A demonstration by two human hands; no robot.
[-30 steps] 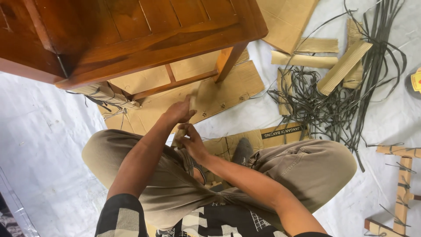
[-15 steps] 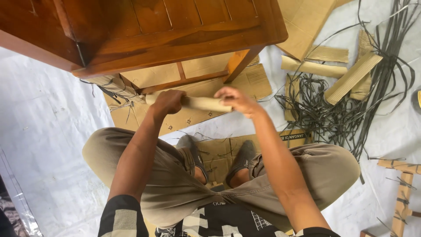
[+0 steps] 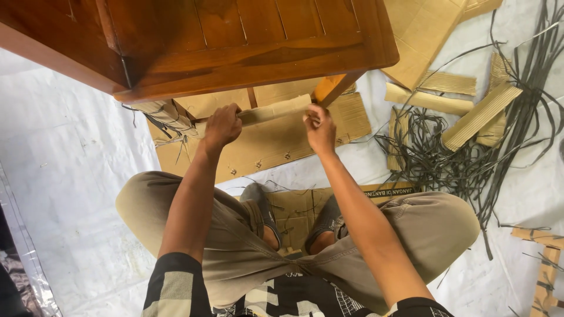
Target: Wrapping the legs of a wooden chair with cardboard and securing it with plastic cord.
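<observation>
I sit cross-legged on the floor in front of a dark wooden table (image 3: 235, 53). My left hand (image 3: 222, 125) and my right hand (image 3: 320, 129) both grip a strip of corrugated cardboard (image 3: 273, 110), one hand at each end. The strip lies along the table's lower crossbar, between a cardboard-wrapped leg (image 3: 164, 117) on the left and a bare wooden leg (image 3: 332, 89) on the right. A flat cardboard sheet (image 3: 276, 144) lies on the floor under the table.
A tangle of black plastic straps (image 3: 446, 152) lies to the right, among rolled and folded cardboard pieces (image 3: 479, 111). A wooden piece tied with straps (image 3: 543, 264) lies at the far right. White sheeting (image 3: 64, 158) covers the floor. Another cardboard piece (image 3: 296, 205) lies under my feet.
My hands rose from my lap, carried a rolled cardboard strip forward and now press it opened against the table's lower crossbar. The view shifted slightly toward the table.
</observation>
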